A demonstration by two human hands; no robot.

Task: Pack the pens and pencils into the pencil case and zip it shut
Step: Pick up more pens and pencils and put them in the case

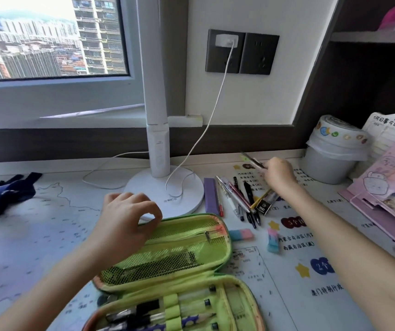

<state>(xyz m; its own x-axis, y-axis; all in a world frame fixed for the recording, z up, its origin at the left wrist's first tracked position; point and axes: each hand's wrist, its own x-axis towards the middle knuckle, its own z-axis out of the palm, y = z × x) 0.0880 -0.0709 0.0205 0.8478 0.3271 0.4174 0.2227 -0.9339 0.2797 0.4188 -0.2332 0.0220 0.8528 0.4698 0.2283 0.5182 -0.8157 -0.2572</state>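
A green pencil case (186,256) lies open on the desk in front of me, with several pens under elastic loops in its near half (179,309). My left hand (124,220) pinches the far rim of the lid. A loose pile of pens and pencils (239,199) lies to the right of the lamp base. My right hand (279,174) is raised behind that pile and grips a dark pen (253,160), which points up and left. A purple ruler-like box (210,195) and a small black box (264,206) lie beside the pile.
A white desk lamp (165,187) with its cable stands just behind the case. Two pink-blue erasers (241,234) (273,240) lie right of the case. A small grey bin (330,158) and a pink stand (387,197) occupy the right side; dark cloth (2,194) lies at left.
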